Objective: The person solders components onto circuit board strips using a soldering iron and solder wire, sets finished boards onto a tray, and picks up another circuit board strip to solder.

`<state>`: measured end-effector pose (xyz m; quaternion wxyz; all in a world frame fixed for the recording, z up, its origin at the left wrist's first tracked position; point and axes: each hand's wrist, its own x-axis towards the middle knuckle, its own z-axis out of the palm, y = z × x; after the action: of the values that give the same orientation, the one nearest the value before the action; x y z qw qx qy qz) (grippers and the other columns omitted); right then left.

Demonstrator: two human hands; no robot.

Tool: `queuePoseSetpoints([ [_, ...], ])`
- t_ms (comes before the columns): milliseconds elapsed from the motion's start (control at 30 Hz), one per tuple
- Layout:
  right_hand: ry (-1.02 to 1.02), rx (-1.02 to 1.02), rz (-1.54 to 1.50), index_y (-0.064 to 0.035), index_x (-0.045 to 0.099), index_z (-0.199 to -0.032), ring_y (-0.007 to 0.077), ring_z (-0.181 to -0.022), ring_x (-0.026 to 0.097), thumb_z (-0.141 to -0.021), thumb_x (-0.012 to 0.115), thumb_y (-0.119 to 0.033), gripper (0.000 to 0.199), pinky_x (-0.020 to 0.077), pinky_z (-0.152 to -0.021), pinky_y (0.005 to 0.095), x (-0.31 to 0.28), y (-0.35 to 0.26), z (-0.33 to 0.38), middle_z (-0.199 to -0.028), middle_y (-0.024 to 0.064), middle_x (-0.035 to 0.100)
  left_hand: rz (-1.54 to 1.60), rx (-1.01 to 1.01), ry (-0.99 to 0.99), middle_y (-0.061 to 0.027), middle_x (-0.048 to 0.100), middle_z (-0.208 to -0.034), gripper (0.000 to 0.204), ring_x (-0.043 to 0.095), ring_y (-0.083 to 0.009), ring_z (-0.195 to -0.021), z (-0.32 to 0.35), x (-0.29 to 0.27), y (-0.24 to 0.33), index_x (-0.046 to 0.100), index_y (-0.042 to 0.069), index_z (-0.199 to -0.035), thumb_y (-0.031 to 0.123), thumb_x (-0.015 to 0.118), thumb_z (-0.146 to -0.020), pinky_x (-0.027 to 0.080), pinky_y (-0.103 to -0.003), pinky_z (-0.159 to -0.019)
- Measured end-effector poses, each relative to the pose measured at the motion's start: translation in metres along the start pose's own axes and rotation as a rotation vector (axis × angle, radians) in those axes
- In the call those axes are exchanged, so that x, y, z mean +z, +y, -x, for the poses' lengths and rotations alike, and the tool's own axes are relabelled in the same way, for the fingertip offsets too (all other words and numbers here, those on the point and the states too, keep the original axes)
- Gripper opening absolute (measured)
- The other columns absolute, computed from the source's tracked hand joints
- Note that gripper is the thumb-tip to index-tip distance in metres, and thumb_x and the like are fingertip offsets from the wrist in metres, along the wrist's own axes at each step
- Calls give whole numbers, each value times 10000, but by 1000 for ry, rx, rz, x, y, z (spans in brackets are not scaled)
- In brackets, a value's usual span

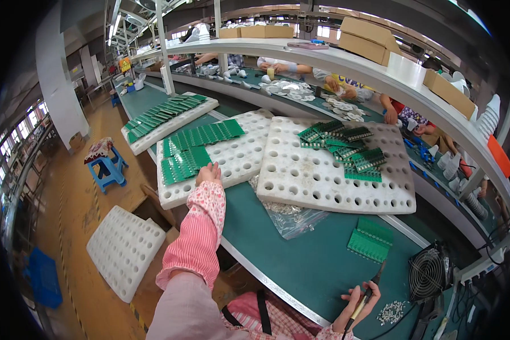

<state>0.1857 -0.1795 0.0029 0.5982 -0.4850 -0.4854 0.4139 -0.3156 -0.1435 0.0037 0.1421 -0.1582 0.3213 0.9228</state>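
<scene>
My left hand [208, 174] reaches out to the near edge of a white foam tray [249, 150]. Its fingers are closed at the edge of a green circuit board [197, 160], the end one in a row of boards on that tray. In my right hand [359, 301], low at the right, is a soldering iron [364, 299] with its tip pointing up and away. Just beyond the tip, a green circuit board panel [370, 239] lies flat on the green bench [300, 263].
Another foam tray [300, 175] bears a loose pile of boards [345, 148]. A clear plastic bag [293, 218] is partly under it. Small metal parts [391, 313] and a black fan [428, 273] are at the right. Co-workers' hands [339, 88] work across the bench.
</scene>
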Motion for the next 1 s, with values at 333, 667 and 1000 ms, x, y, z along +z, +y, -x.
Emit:
queuePoseSetpoints([
  [333, -11, -6, 38, -1, 481, -1203, 128, -763, 590, -956, 537, -80, 265, 536, -598, 244, -2, 3, 2, -1078, 114, 509, -391, 342, -211, -119, 593, -1124, 322, 624, -239, -963, 72, -35, -19, 527, -7, -1159, 268, 467, -1004, 478, -358, -848],
  [667, -252, -386, 550, -51, 647, -1044, 170, -685, 603, -888, 635, -45, 157, 496, -595, 291, -19, 3, 18, -995, 109, 489, -1188, 1130, -1886, -44, 523, -731, 155, 540, -221, -690, 304, -87, -76, 561, 107, -745, 216, 661, -791, 414, -358, -681],
  [1000, -221, -410, 773, -67, 615, -961, 377, -916, 541, -797, 725, -18, 204, 444, -792, 443, -61, -2, 45, -936, 177, 576, -1008, 846, -2392, -12, 540, -807, 196, 563, -166, -795, 332, -85, -98, 544, 105, -807, 276, 621, -864, 371, -311, -751],
])
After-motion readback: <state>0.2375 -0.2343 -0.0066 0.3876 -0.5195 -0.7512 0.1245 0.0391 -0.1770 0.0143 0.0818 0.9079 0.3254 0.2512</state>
